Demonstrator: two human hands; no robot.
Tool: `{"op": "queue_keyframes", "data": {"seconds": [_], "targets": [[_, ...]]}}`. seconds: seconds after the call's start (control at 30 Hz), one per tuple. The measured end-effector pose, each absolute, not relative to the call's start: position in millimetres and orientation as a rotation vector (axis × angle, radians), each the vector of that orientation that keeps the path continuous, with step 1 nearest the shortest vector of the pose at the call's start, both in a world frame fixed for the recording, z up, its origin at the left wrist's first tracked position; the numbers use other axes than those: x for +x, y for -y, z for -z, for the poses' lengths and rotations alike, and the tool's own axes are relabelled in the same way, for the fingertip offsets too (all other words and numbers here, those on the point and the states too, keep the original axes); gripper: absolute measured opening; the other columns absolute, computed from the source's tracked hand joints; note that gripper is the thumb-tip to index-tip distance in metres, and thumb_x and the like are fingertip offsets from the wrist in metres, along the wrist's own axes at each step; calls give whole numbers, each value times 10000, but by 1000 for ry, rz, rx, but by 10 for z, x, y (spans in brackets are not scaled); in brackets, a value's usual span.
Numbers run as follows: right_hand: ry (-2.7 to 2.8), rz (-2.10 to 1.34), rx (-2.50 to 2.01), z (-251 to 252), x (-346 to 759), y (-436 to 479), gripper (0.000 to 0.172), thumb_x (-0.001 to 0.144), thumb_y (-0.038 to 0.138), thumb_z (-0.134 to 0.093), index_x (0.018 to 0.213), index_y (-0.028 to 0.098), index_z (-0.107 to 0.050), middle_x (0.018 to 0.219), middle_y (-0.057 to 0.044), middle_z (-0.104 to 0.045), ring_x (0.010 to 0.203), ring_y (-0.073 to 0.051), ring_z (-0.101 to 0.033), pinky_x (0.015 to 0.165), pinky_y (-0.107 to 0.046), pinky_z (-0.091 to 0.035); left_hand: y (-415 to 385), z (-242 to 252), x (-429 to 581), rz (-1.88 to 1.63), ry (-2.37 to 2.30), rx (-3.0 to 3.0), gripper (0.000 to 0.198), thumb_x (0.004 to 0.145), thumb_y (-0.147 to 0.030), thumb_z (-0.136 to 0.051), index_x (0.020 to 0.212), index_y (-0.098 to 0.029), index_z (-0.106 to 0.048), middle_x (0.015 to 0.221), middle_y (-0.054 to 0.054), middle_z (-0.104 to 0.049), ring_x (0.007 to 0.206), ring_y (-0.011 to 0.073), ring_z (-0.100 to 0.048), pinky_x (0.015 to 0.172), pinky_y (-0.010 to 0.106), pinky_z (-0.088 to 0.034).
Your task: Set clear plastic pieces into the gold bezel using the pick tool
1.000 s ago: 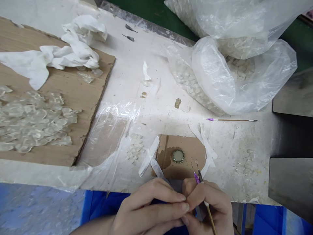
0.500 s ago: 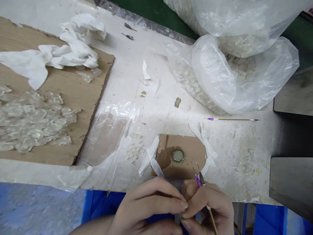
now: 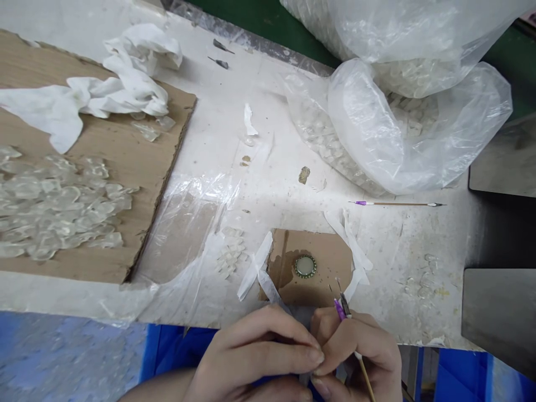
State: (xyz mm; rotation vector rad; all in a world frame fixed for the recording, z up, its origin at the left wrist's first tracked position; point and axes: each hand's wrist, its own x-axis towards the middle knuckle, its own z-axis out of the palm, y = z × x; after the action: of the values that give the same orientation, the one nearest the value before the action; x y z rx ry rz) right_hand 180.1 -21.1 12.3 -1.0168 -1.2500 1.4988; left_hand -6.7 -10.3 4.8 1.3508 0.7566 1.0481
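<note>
My left hand [image 3: 259,349] and my right hand [image 3: 364,346] meet at the table's front edge, fingertips pressed together. Whatever is pinched between them is mostly hidden; only a pale translucent bit shows below. Across my right hand lies a thin wooden needle-tipped stick [image 3: 365,377], held with a purple and a dark needle hub pointing up. Just beyond the hands, a bottle cap [image 3: 305,267] with a green crimped rim and a pale liquid-looking centre rests on a small cardboard piece [image 3: 330,245]. White tape strips [image 3: 256,268] flank that cardboard.
Clear flat pieces [image 3: 62,206] and a crumpled white cloth [image 3: 117,89] cover much of a large cardboard sheet [image 3: 167,145] on the left. An opened plastic bag [image 3: 368,128] of clear pieces stands at the back right. Another needle-tipped stick [image 3: 402,204] lies in front of it.
My left fingertips have shifted very slightly to the right against the right hand. The stick and the things on the table keep their places.
</note>
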Motion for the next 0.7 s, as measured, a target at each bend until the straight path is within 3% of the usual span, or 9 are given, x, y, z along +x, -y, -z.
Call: {"op": "queue_keyframes", "data": {"seconds": [0.27, 0.47, 0.7], "targets": [[1340, -1436, -1068, -151, 1800, 185, 172, 962, 275, -703, 820, 239, -614, 644, 61, -497, 552, -87, -449, 515, -235, -343, 113, -101, -81, -1078, -857, 1532, 325, 982, -137, -675, 1286, -250, -705, 1049, 79, -842, 835, 190, -814, 744, 241, -703], [1372, -1369, -1101, -163, 1782, 179, 185, 988, 325, -671, 830, 243, -622, 633, 55, -474, 544, -98, -438, 504, -240, -342, 83, -74, -75, -1071, -813, 1572, 157, 995, -143, -659, 1132, -200, -711, 1038, 84, -847, 846, 164, -809, 780, 212, -686], [1386, -1320, -1004, -96, 1784, 200, 36, 937, 211, -709, 940, 241, -690, 656, 29, -542, 532, -115, -465, 487, -249, -363, 23, -35, -3, -1163, -716, 1372, 97, 995, -164, -663, 1086, -178, -692, 918, 97, -826, 821, 187, -803, 764, 248, -685]]}}
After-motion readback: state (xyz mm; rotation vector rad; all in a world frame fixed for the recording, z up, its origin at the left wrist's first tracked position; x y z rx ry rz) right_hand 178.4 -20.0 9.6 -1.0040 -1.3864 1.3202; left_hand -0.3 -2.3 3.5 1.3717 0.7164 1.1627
